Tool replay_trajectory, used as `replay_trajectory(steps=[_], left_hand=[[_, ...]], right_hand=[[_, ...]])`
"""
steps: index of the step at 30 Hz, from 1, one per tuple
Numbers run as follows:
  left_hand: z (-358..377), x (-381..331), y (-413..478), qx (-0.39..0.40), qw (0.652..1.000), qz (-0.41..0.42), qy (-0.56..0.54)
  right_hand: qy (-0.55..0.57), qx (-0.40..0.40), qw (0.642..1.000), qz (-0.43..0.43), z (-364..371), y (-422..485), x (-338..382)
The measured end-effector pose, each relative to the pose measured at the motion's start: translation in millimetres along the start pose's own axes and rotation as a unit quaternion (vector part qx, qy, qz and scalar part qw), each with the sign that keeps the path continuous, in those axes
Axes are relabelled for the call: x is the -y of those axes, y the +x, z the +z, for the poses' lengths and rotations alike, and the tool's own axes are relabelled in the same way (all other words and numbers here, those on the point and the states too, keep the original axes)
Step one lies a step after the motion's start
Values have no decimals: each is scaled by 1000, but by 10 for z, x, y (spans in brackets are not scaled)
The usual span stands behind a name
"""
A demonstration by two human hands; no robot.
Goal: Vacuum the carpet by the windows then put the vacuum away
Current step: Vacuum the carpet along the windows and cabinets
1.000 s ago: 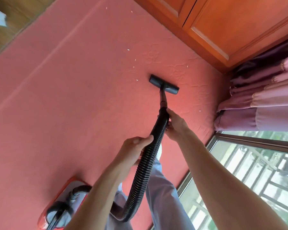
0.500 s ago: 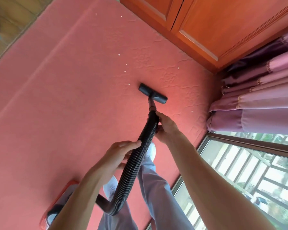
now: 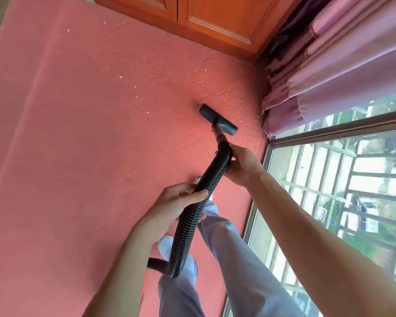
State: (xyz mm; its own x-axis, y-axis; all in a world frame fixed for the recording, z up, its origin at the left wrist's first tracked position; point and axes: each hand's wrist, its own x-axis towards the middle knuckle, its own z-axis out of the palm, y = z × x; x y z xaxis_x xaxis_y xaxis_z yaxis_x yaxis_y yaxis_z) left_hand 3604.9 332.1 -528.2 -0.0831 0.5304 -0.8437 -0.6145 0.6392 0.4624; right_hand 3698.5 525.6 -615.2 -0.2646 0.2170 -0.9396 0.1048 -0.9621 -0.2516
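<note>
The salmon-red textured carpet fills the left of the scene, and small white specks lie scattered across it, left of the cleaning head, so that patch is probably not yet done. Nearer, the left hand curls round the middle of the black ribbed flexible hose, seemingly to take its weight and keep the loop clear of the person's pale grey-blue trousers. The hose runs away to a short tube ending in the flat black floor nozzle, which sits on the carpet; one more speck lies just right of it. The right hand clasps the hose's far end, close to the nozzle, which suits steering it. The vacuum's body is not plainly in view. At the far edge stand orange wooden cabinet doors. To the right, gathered mauve curtains hang down to the carpet near the nozzle and could get drawn in; below them is the barred window.
</note>
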Motion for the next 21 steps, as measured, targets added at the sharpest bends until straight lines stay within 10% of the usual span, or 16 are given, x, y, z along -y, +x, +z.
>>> replay_trajectory(steps=[21], left_hand=[[466, 208, 459, -77, 993, 57, 62]], right_hand=[[2, -117, 992, -46, -447, 600, 108]])
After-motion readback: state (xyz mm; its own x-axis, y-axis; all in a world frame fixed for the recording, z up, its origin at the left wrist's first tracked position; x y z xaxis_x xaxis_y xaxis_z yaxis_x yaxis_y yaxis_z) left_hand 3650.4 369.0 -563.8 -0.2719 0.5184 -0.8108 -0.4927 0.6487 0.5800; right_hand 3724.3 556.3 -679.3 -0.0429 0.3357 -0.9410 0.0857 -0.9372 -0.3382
